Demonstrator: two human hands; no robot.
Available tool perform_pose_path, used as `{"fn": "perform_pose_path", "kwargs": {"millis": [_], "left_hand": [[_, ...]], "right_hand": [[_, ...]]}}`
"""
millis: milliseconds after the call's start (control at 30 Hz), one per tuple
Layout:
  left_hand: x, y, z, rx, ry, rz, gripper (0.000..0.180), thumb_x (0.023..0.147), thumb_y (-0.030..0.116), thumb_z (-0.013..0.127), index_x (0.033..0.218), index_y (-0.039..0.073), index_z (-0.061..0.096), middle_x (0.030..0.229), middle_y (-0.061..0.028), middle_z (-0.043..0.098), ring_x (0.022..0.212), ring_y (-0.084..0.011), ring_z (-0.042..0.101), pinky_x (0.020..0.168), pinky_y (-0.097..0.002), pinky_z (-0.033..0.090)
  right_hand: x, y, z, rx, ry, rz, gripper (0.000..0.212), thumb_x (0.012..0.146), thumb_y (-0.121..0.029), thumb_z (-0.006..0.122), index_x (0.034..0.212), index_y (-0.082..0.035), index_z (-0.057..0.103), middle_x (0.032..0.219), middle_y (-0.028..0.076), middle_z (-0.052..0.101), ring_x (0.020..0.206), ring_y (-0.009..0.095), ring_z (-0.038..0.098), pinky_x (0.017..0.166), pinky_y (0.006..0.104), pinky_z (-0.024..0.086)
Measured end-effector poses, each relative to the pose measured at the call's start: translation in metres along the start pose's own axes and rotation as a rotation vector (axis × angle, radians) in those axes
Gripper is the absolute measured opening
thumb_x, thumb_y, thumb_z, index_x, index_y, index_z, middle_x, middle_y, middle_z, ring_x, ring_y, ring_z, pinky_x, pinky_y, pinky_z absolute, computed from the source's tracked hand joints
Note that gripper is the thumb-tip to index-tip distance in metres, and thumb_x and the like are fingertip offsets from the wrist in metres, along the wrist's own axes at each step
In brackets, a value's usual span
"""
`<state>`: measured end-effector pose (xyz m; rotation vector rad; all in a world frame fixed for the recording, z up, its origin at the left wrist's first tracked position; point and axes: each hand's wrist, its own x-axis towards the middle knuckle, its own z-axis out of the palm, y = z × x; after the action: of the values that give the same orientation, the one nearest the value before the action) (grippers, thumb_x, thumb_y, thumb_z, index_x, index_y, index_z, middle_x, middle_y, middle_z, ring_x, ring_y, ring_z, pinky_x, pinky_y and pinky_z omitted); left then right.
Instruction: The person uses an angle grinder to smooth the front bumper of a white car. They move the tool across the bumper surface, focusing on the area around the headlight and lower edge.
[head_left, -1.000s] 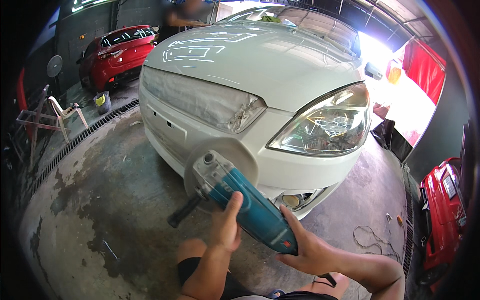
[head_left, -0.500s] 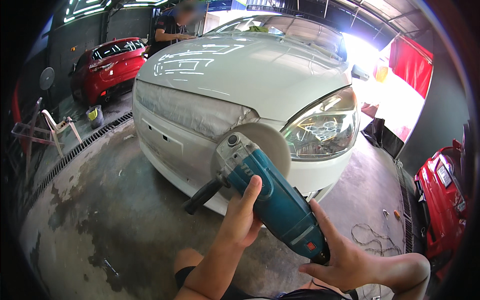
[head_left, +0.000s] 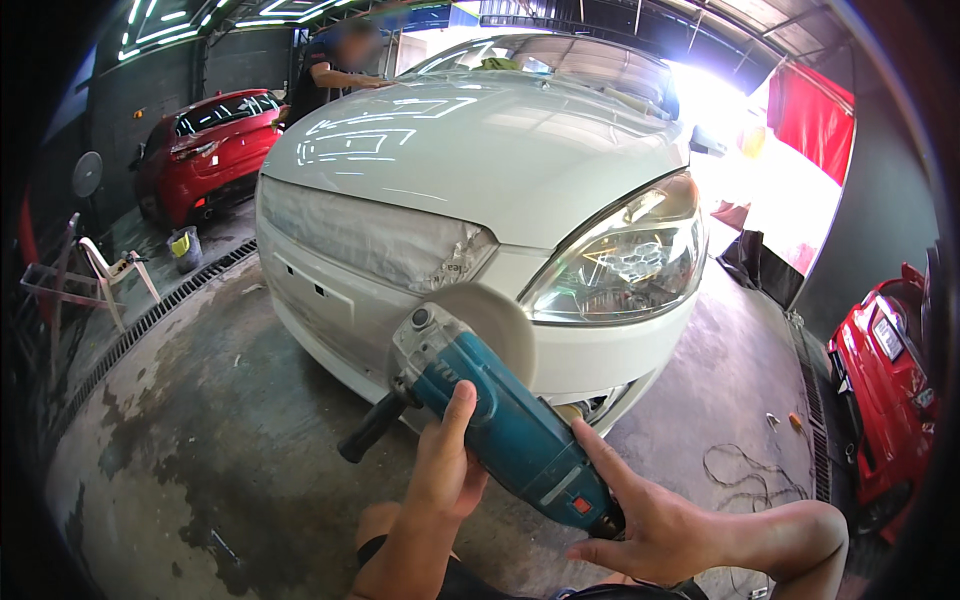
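A teal power polisher [head_left: 515, 425] with a grey metal head is held in both my hands. My left hand [head_left: 450, 465] wraps its body just behind the head, thumb lying along the top. Around the rear end, near a red switch, my right hand [head_left: 655, 515] is closed. The round pale polishing pad [head_left: 500, 325] lies against the front bumper of a white car [head_left: 470, 195], below the headlight [head_left: 625, 255]. A black side handle [head_left: 370, 428] sticks out to the left, with no hand on it. Masking sheet [head_left: 360, 235] covers the grille opening.
A co-worker [head_left: 335, 70] leans over the car's far left side. Red cars stand at the left [head_left: 210, 150] and right [head_left: 885, 380]. A chair [head_left: 115, 270] and a bucket [head_left: 185, 250] sit by the floor drain. A cord [head_left: 750, 475] lies looped on the floor at right.
The polisher and both hands have shifted left and slightly down in the picture. The pad has uncovered more of the masking sheet's right end and the headlight's lower left corner.
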<state>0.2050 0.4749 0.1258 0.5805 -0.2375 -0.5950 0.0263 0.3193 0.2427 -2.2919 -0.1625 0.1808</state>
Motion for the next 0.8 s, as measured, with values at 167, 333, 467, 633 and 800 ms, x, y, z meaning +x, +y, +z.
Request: {"fn": "perform_pose_path", "kwargs": {"millis": [167, 333, 467, 633, 800], "left_hand": [[0.02, 0.007, 0.024, 0.008, -0.135, -0.008, 0.06, 0.111, 0.048, 0.069, 0.145, 0.001, 0.057, 0.132, -0.0098, 0.07, 0.117, -0.0208, 0.072, 0.102, -0.0415, 0.06], [0.022, 0.008, 0.027, 0.02, -0.138, -0.01, 0.062, 0.11, 0.049, 0.069, 0.146, 0.0, 0.057, 0.133, -0.0097, 0.07, 0.117, -0.0217, 0.072, 0.104, -0.0422, 0.059], [0.006, 0.008, -0.006, 0.048, 0.024, 0.017, 0.064, 0.11, 0.05, 0.069, 0.147, -0.001, 0.057, 0.134, -0.011, 0.07, 0.119, -0.0229, 0.071, 0.105, -0.0426, 0.058], [0.002, 0.012, -0.01, 0.094, 0.063, 0.026, 0.066, 0.111, 0.058, 0.062, 0.146, 0.002, 0.058, 0.134, -0.0118, 0.071, 0.122, -0.0238, 0.071, 0.105, -0.0433, 0.058], [0.023, 0.004, 0.024, 0.062, -0.115, 0.007, 0.065, 0.109, 0.049, 0.071, 0.15, 0.001, 0.054, 0.135, -0.0099, 0.068, 0.121, -0.022, 0.07, 0.101, -0.0429, 0.06]], "right_hand": [[-0.014, -0.017, -0.011, -0.033, 0.062, 0.102, 0.127, 0.097, -0.018, 0.088, 0.176, 0.0, -0.01, 0.167, 0.035, 0.042, 0.148, 0.035, 0.053, 0.122, 0.0397, 0.041], [-0.016, 0.0, -0.014, -0.08, 0.072, 0.002, 0.126, 0.098, -0.017, 0.086, 0.176, -0.002, -0.011, 0.166, 0.033, 0.044, 0.147, 0.034, 0.054, 0.121, 0.039, 0.042], [0.008, 0.002, -0.003, 0.023, -0.034, 0.06, 0.123, 0.099, -0.017, 0.084, 0.177, -0.003, -0.01, 0.167, 0.034, 0.043, 0.15, 0.034, 0.051, 0.123, 0.0391, 0.04], [0.017, 0.01, 0.001, -0.014, -0.024, 0.031, 0.122, 0.098, -0.016, 0.085, 0.177, -0.002, -0.008, 0.169, 0.034, 0.04, 0.15, 0.034, 0.05, 0.123, 0.0389, 0.041], [-0.013, 0.01, -0.017, 0.012, 0.085, 0.02, 0.123, 0.097, -0.014, 0.087, 0.177, 0.0, -0.006, 0.169, 0.033, 0.04, 0.15, 0.034, 0.051, 0.122, 0.0384, 0.041]]}}
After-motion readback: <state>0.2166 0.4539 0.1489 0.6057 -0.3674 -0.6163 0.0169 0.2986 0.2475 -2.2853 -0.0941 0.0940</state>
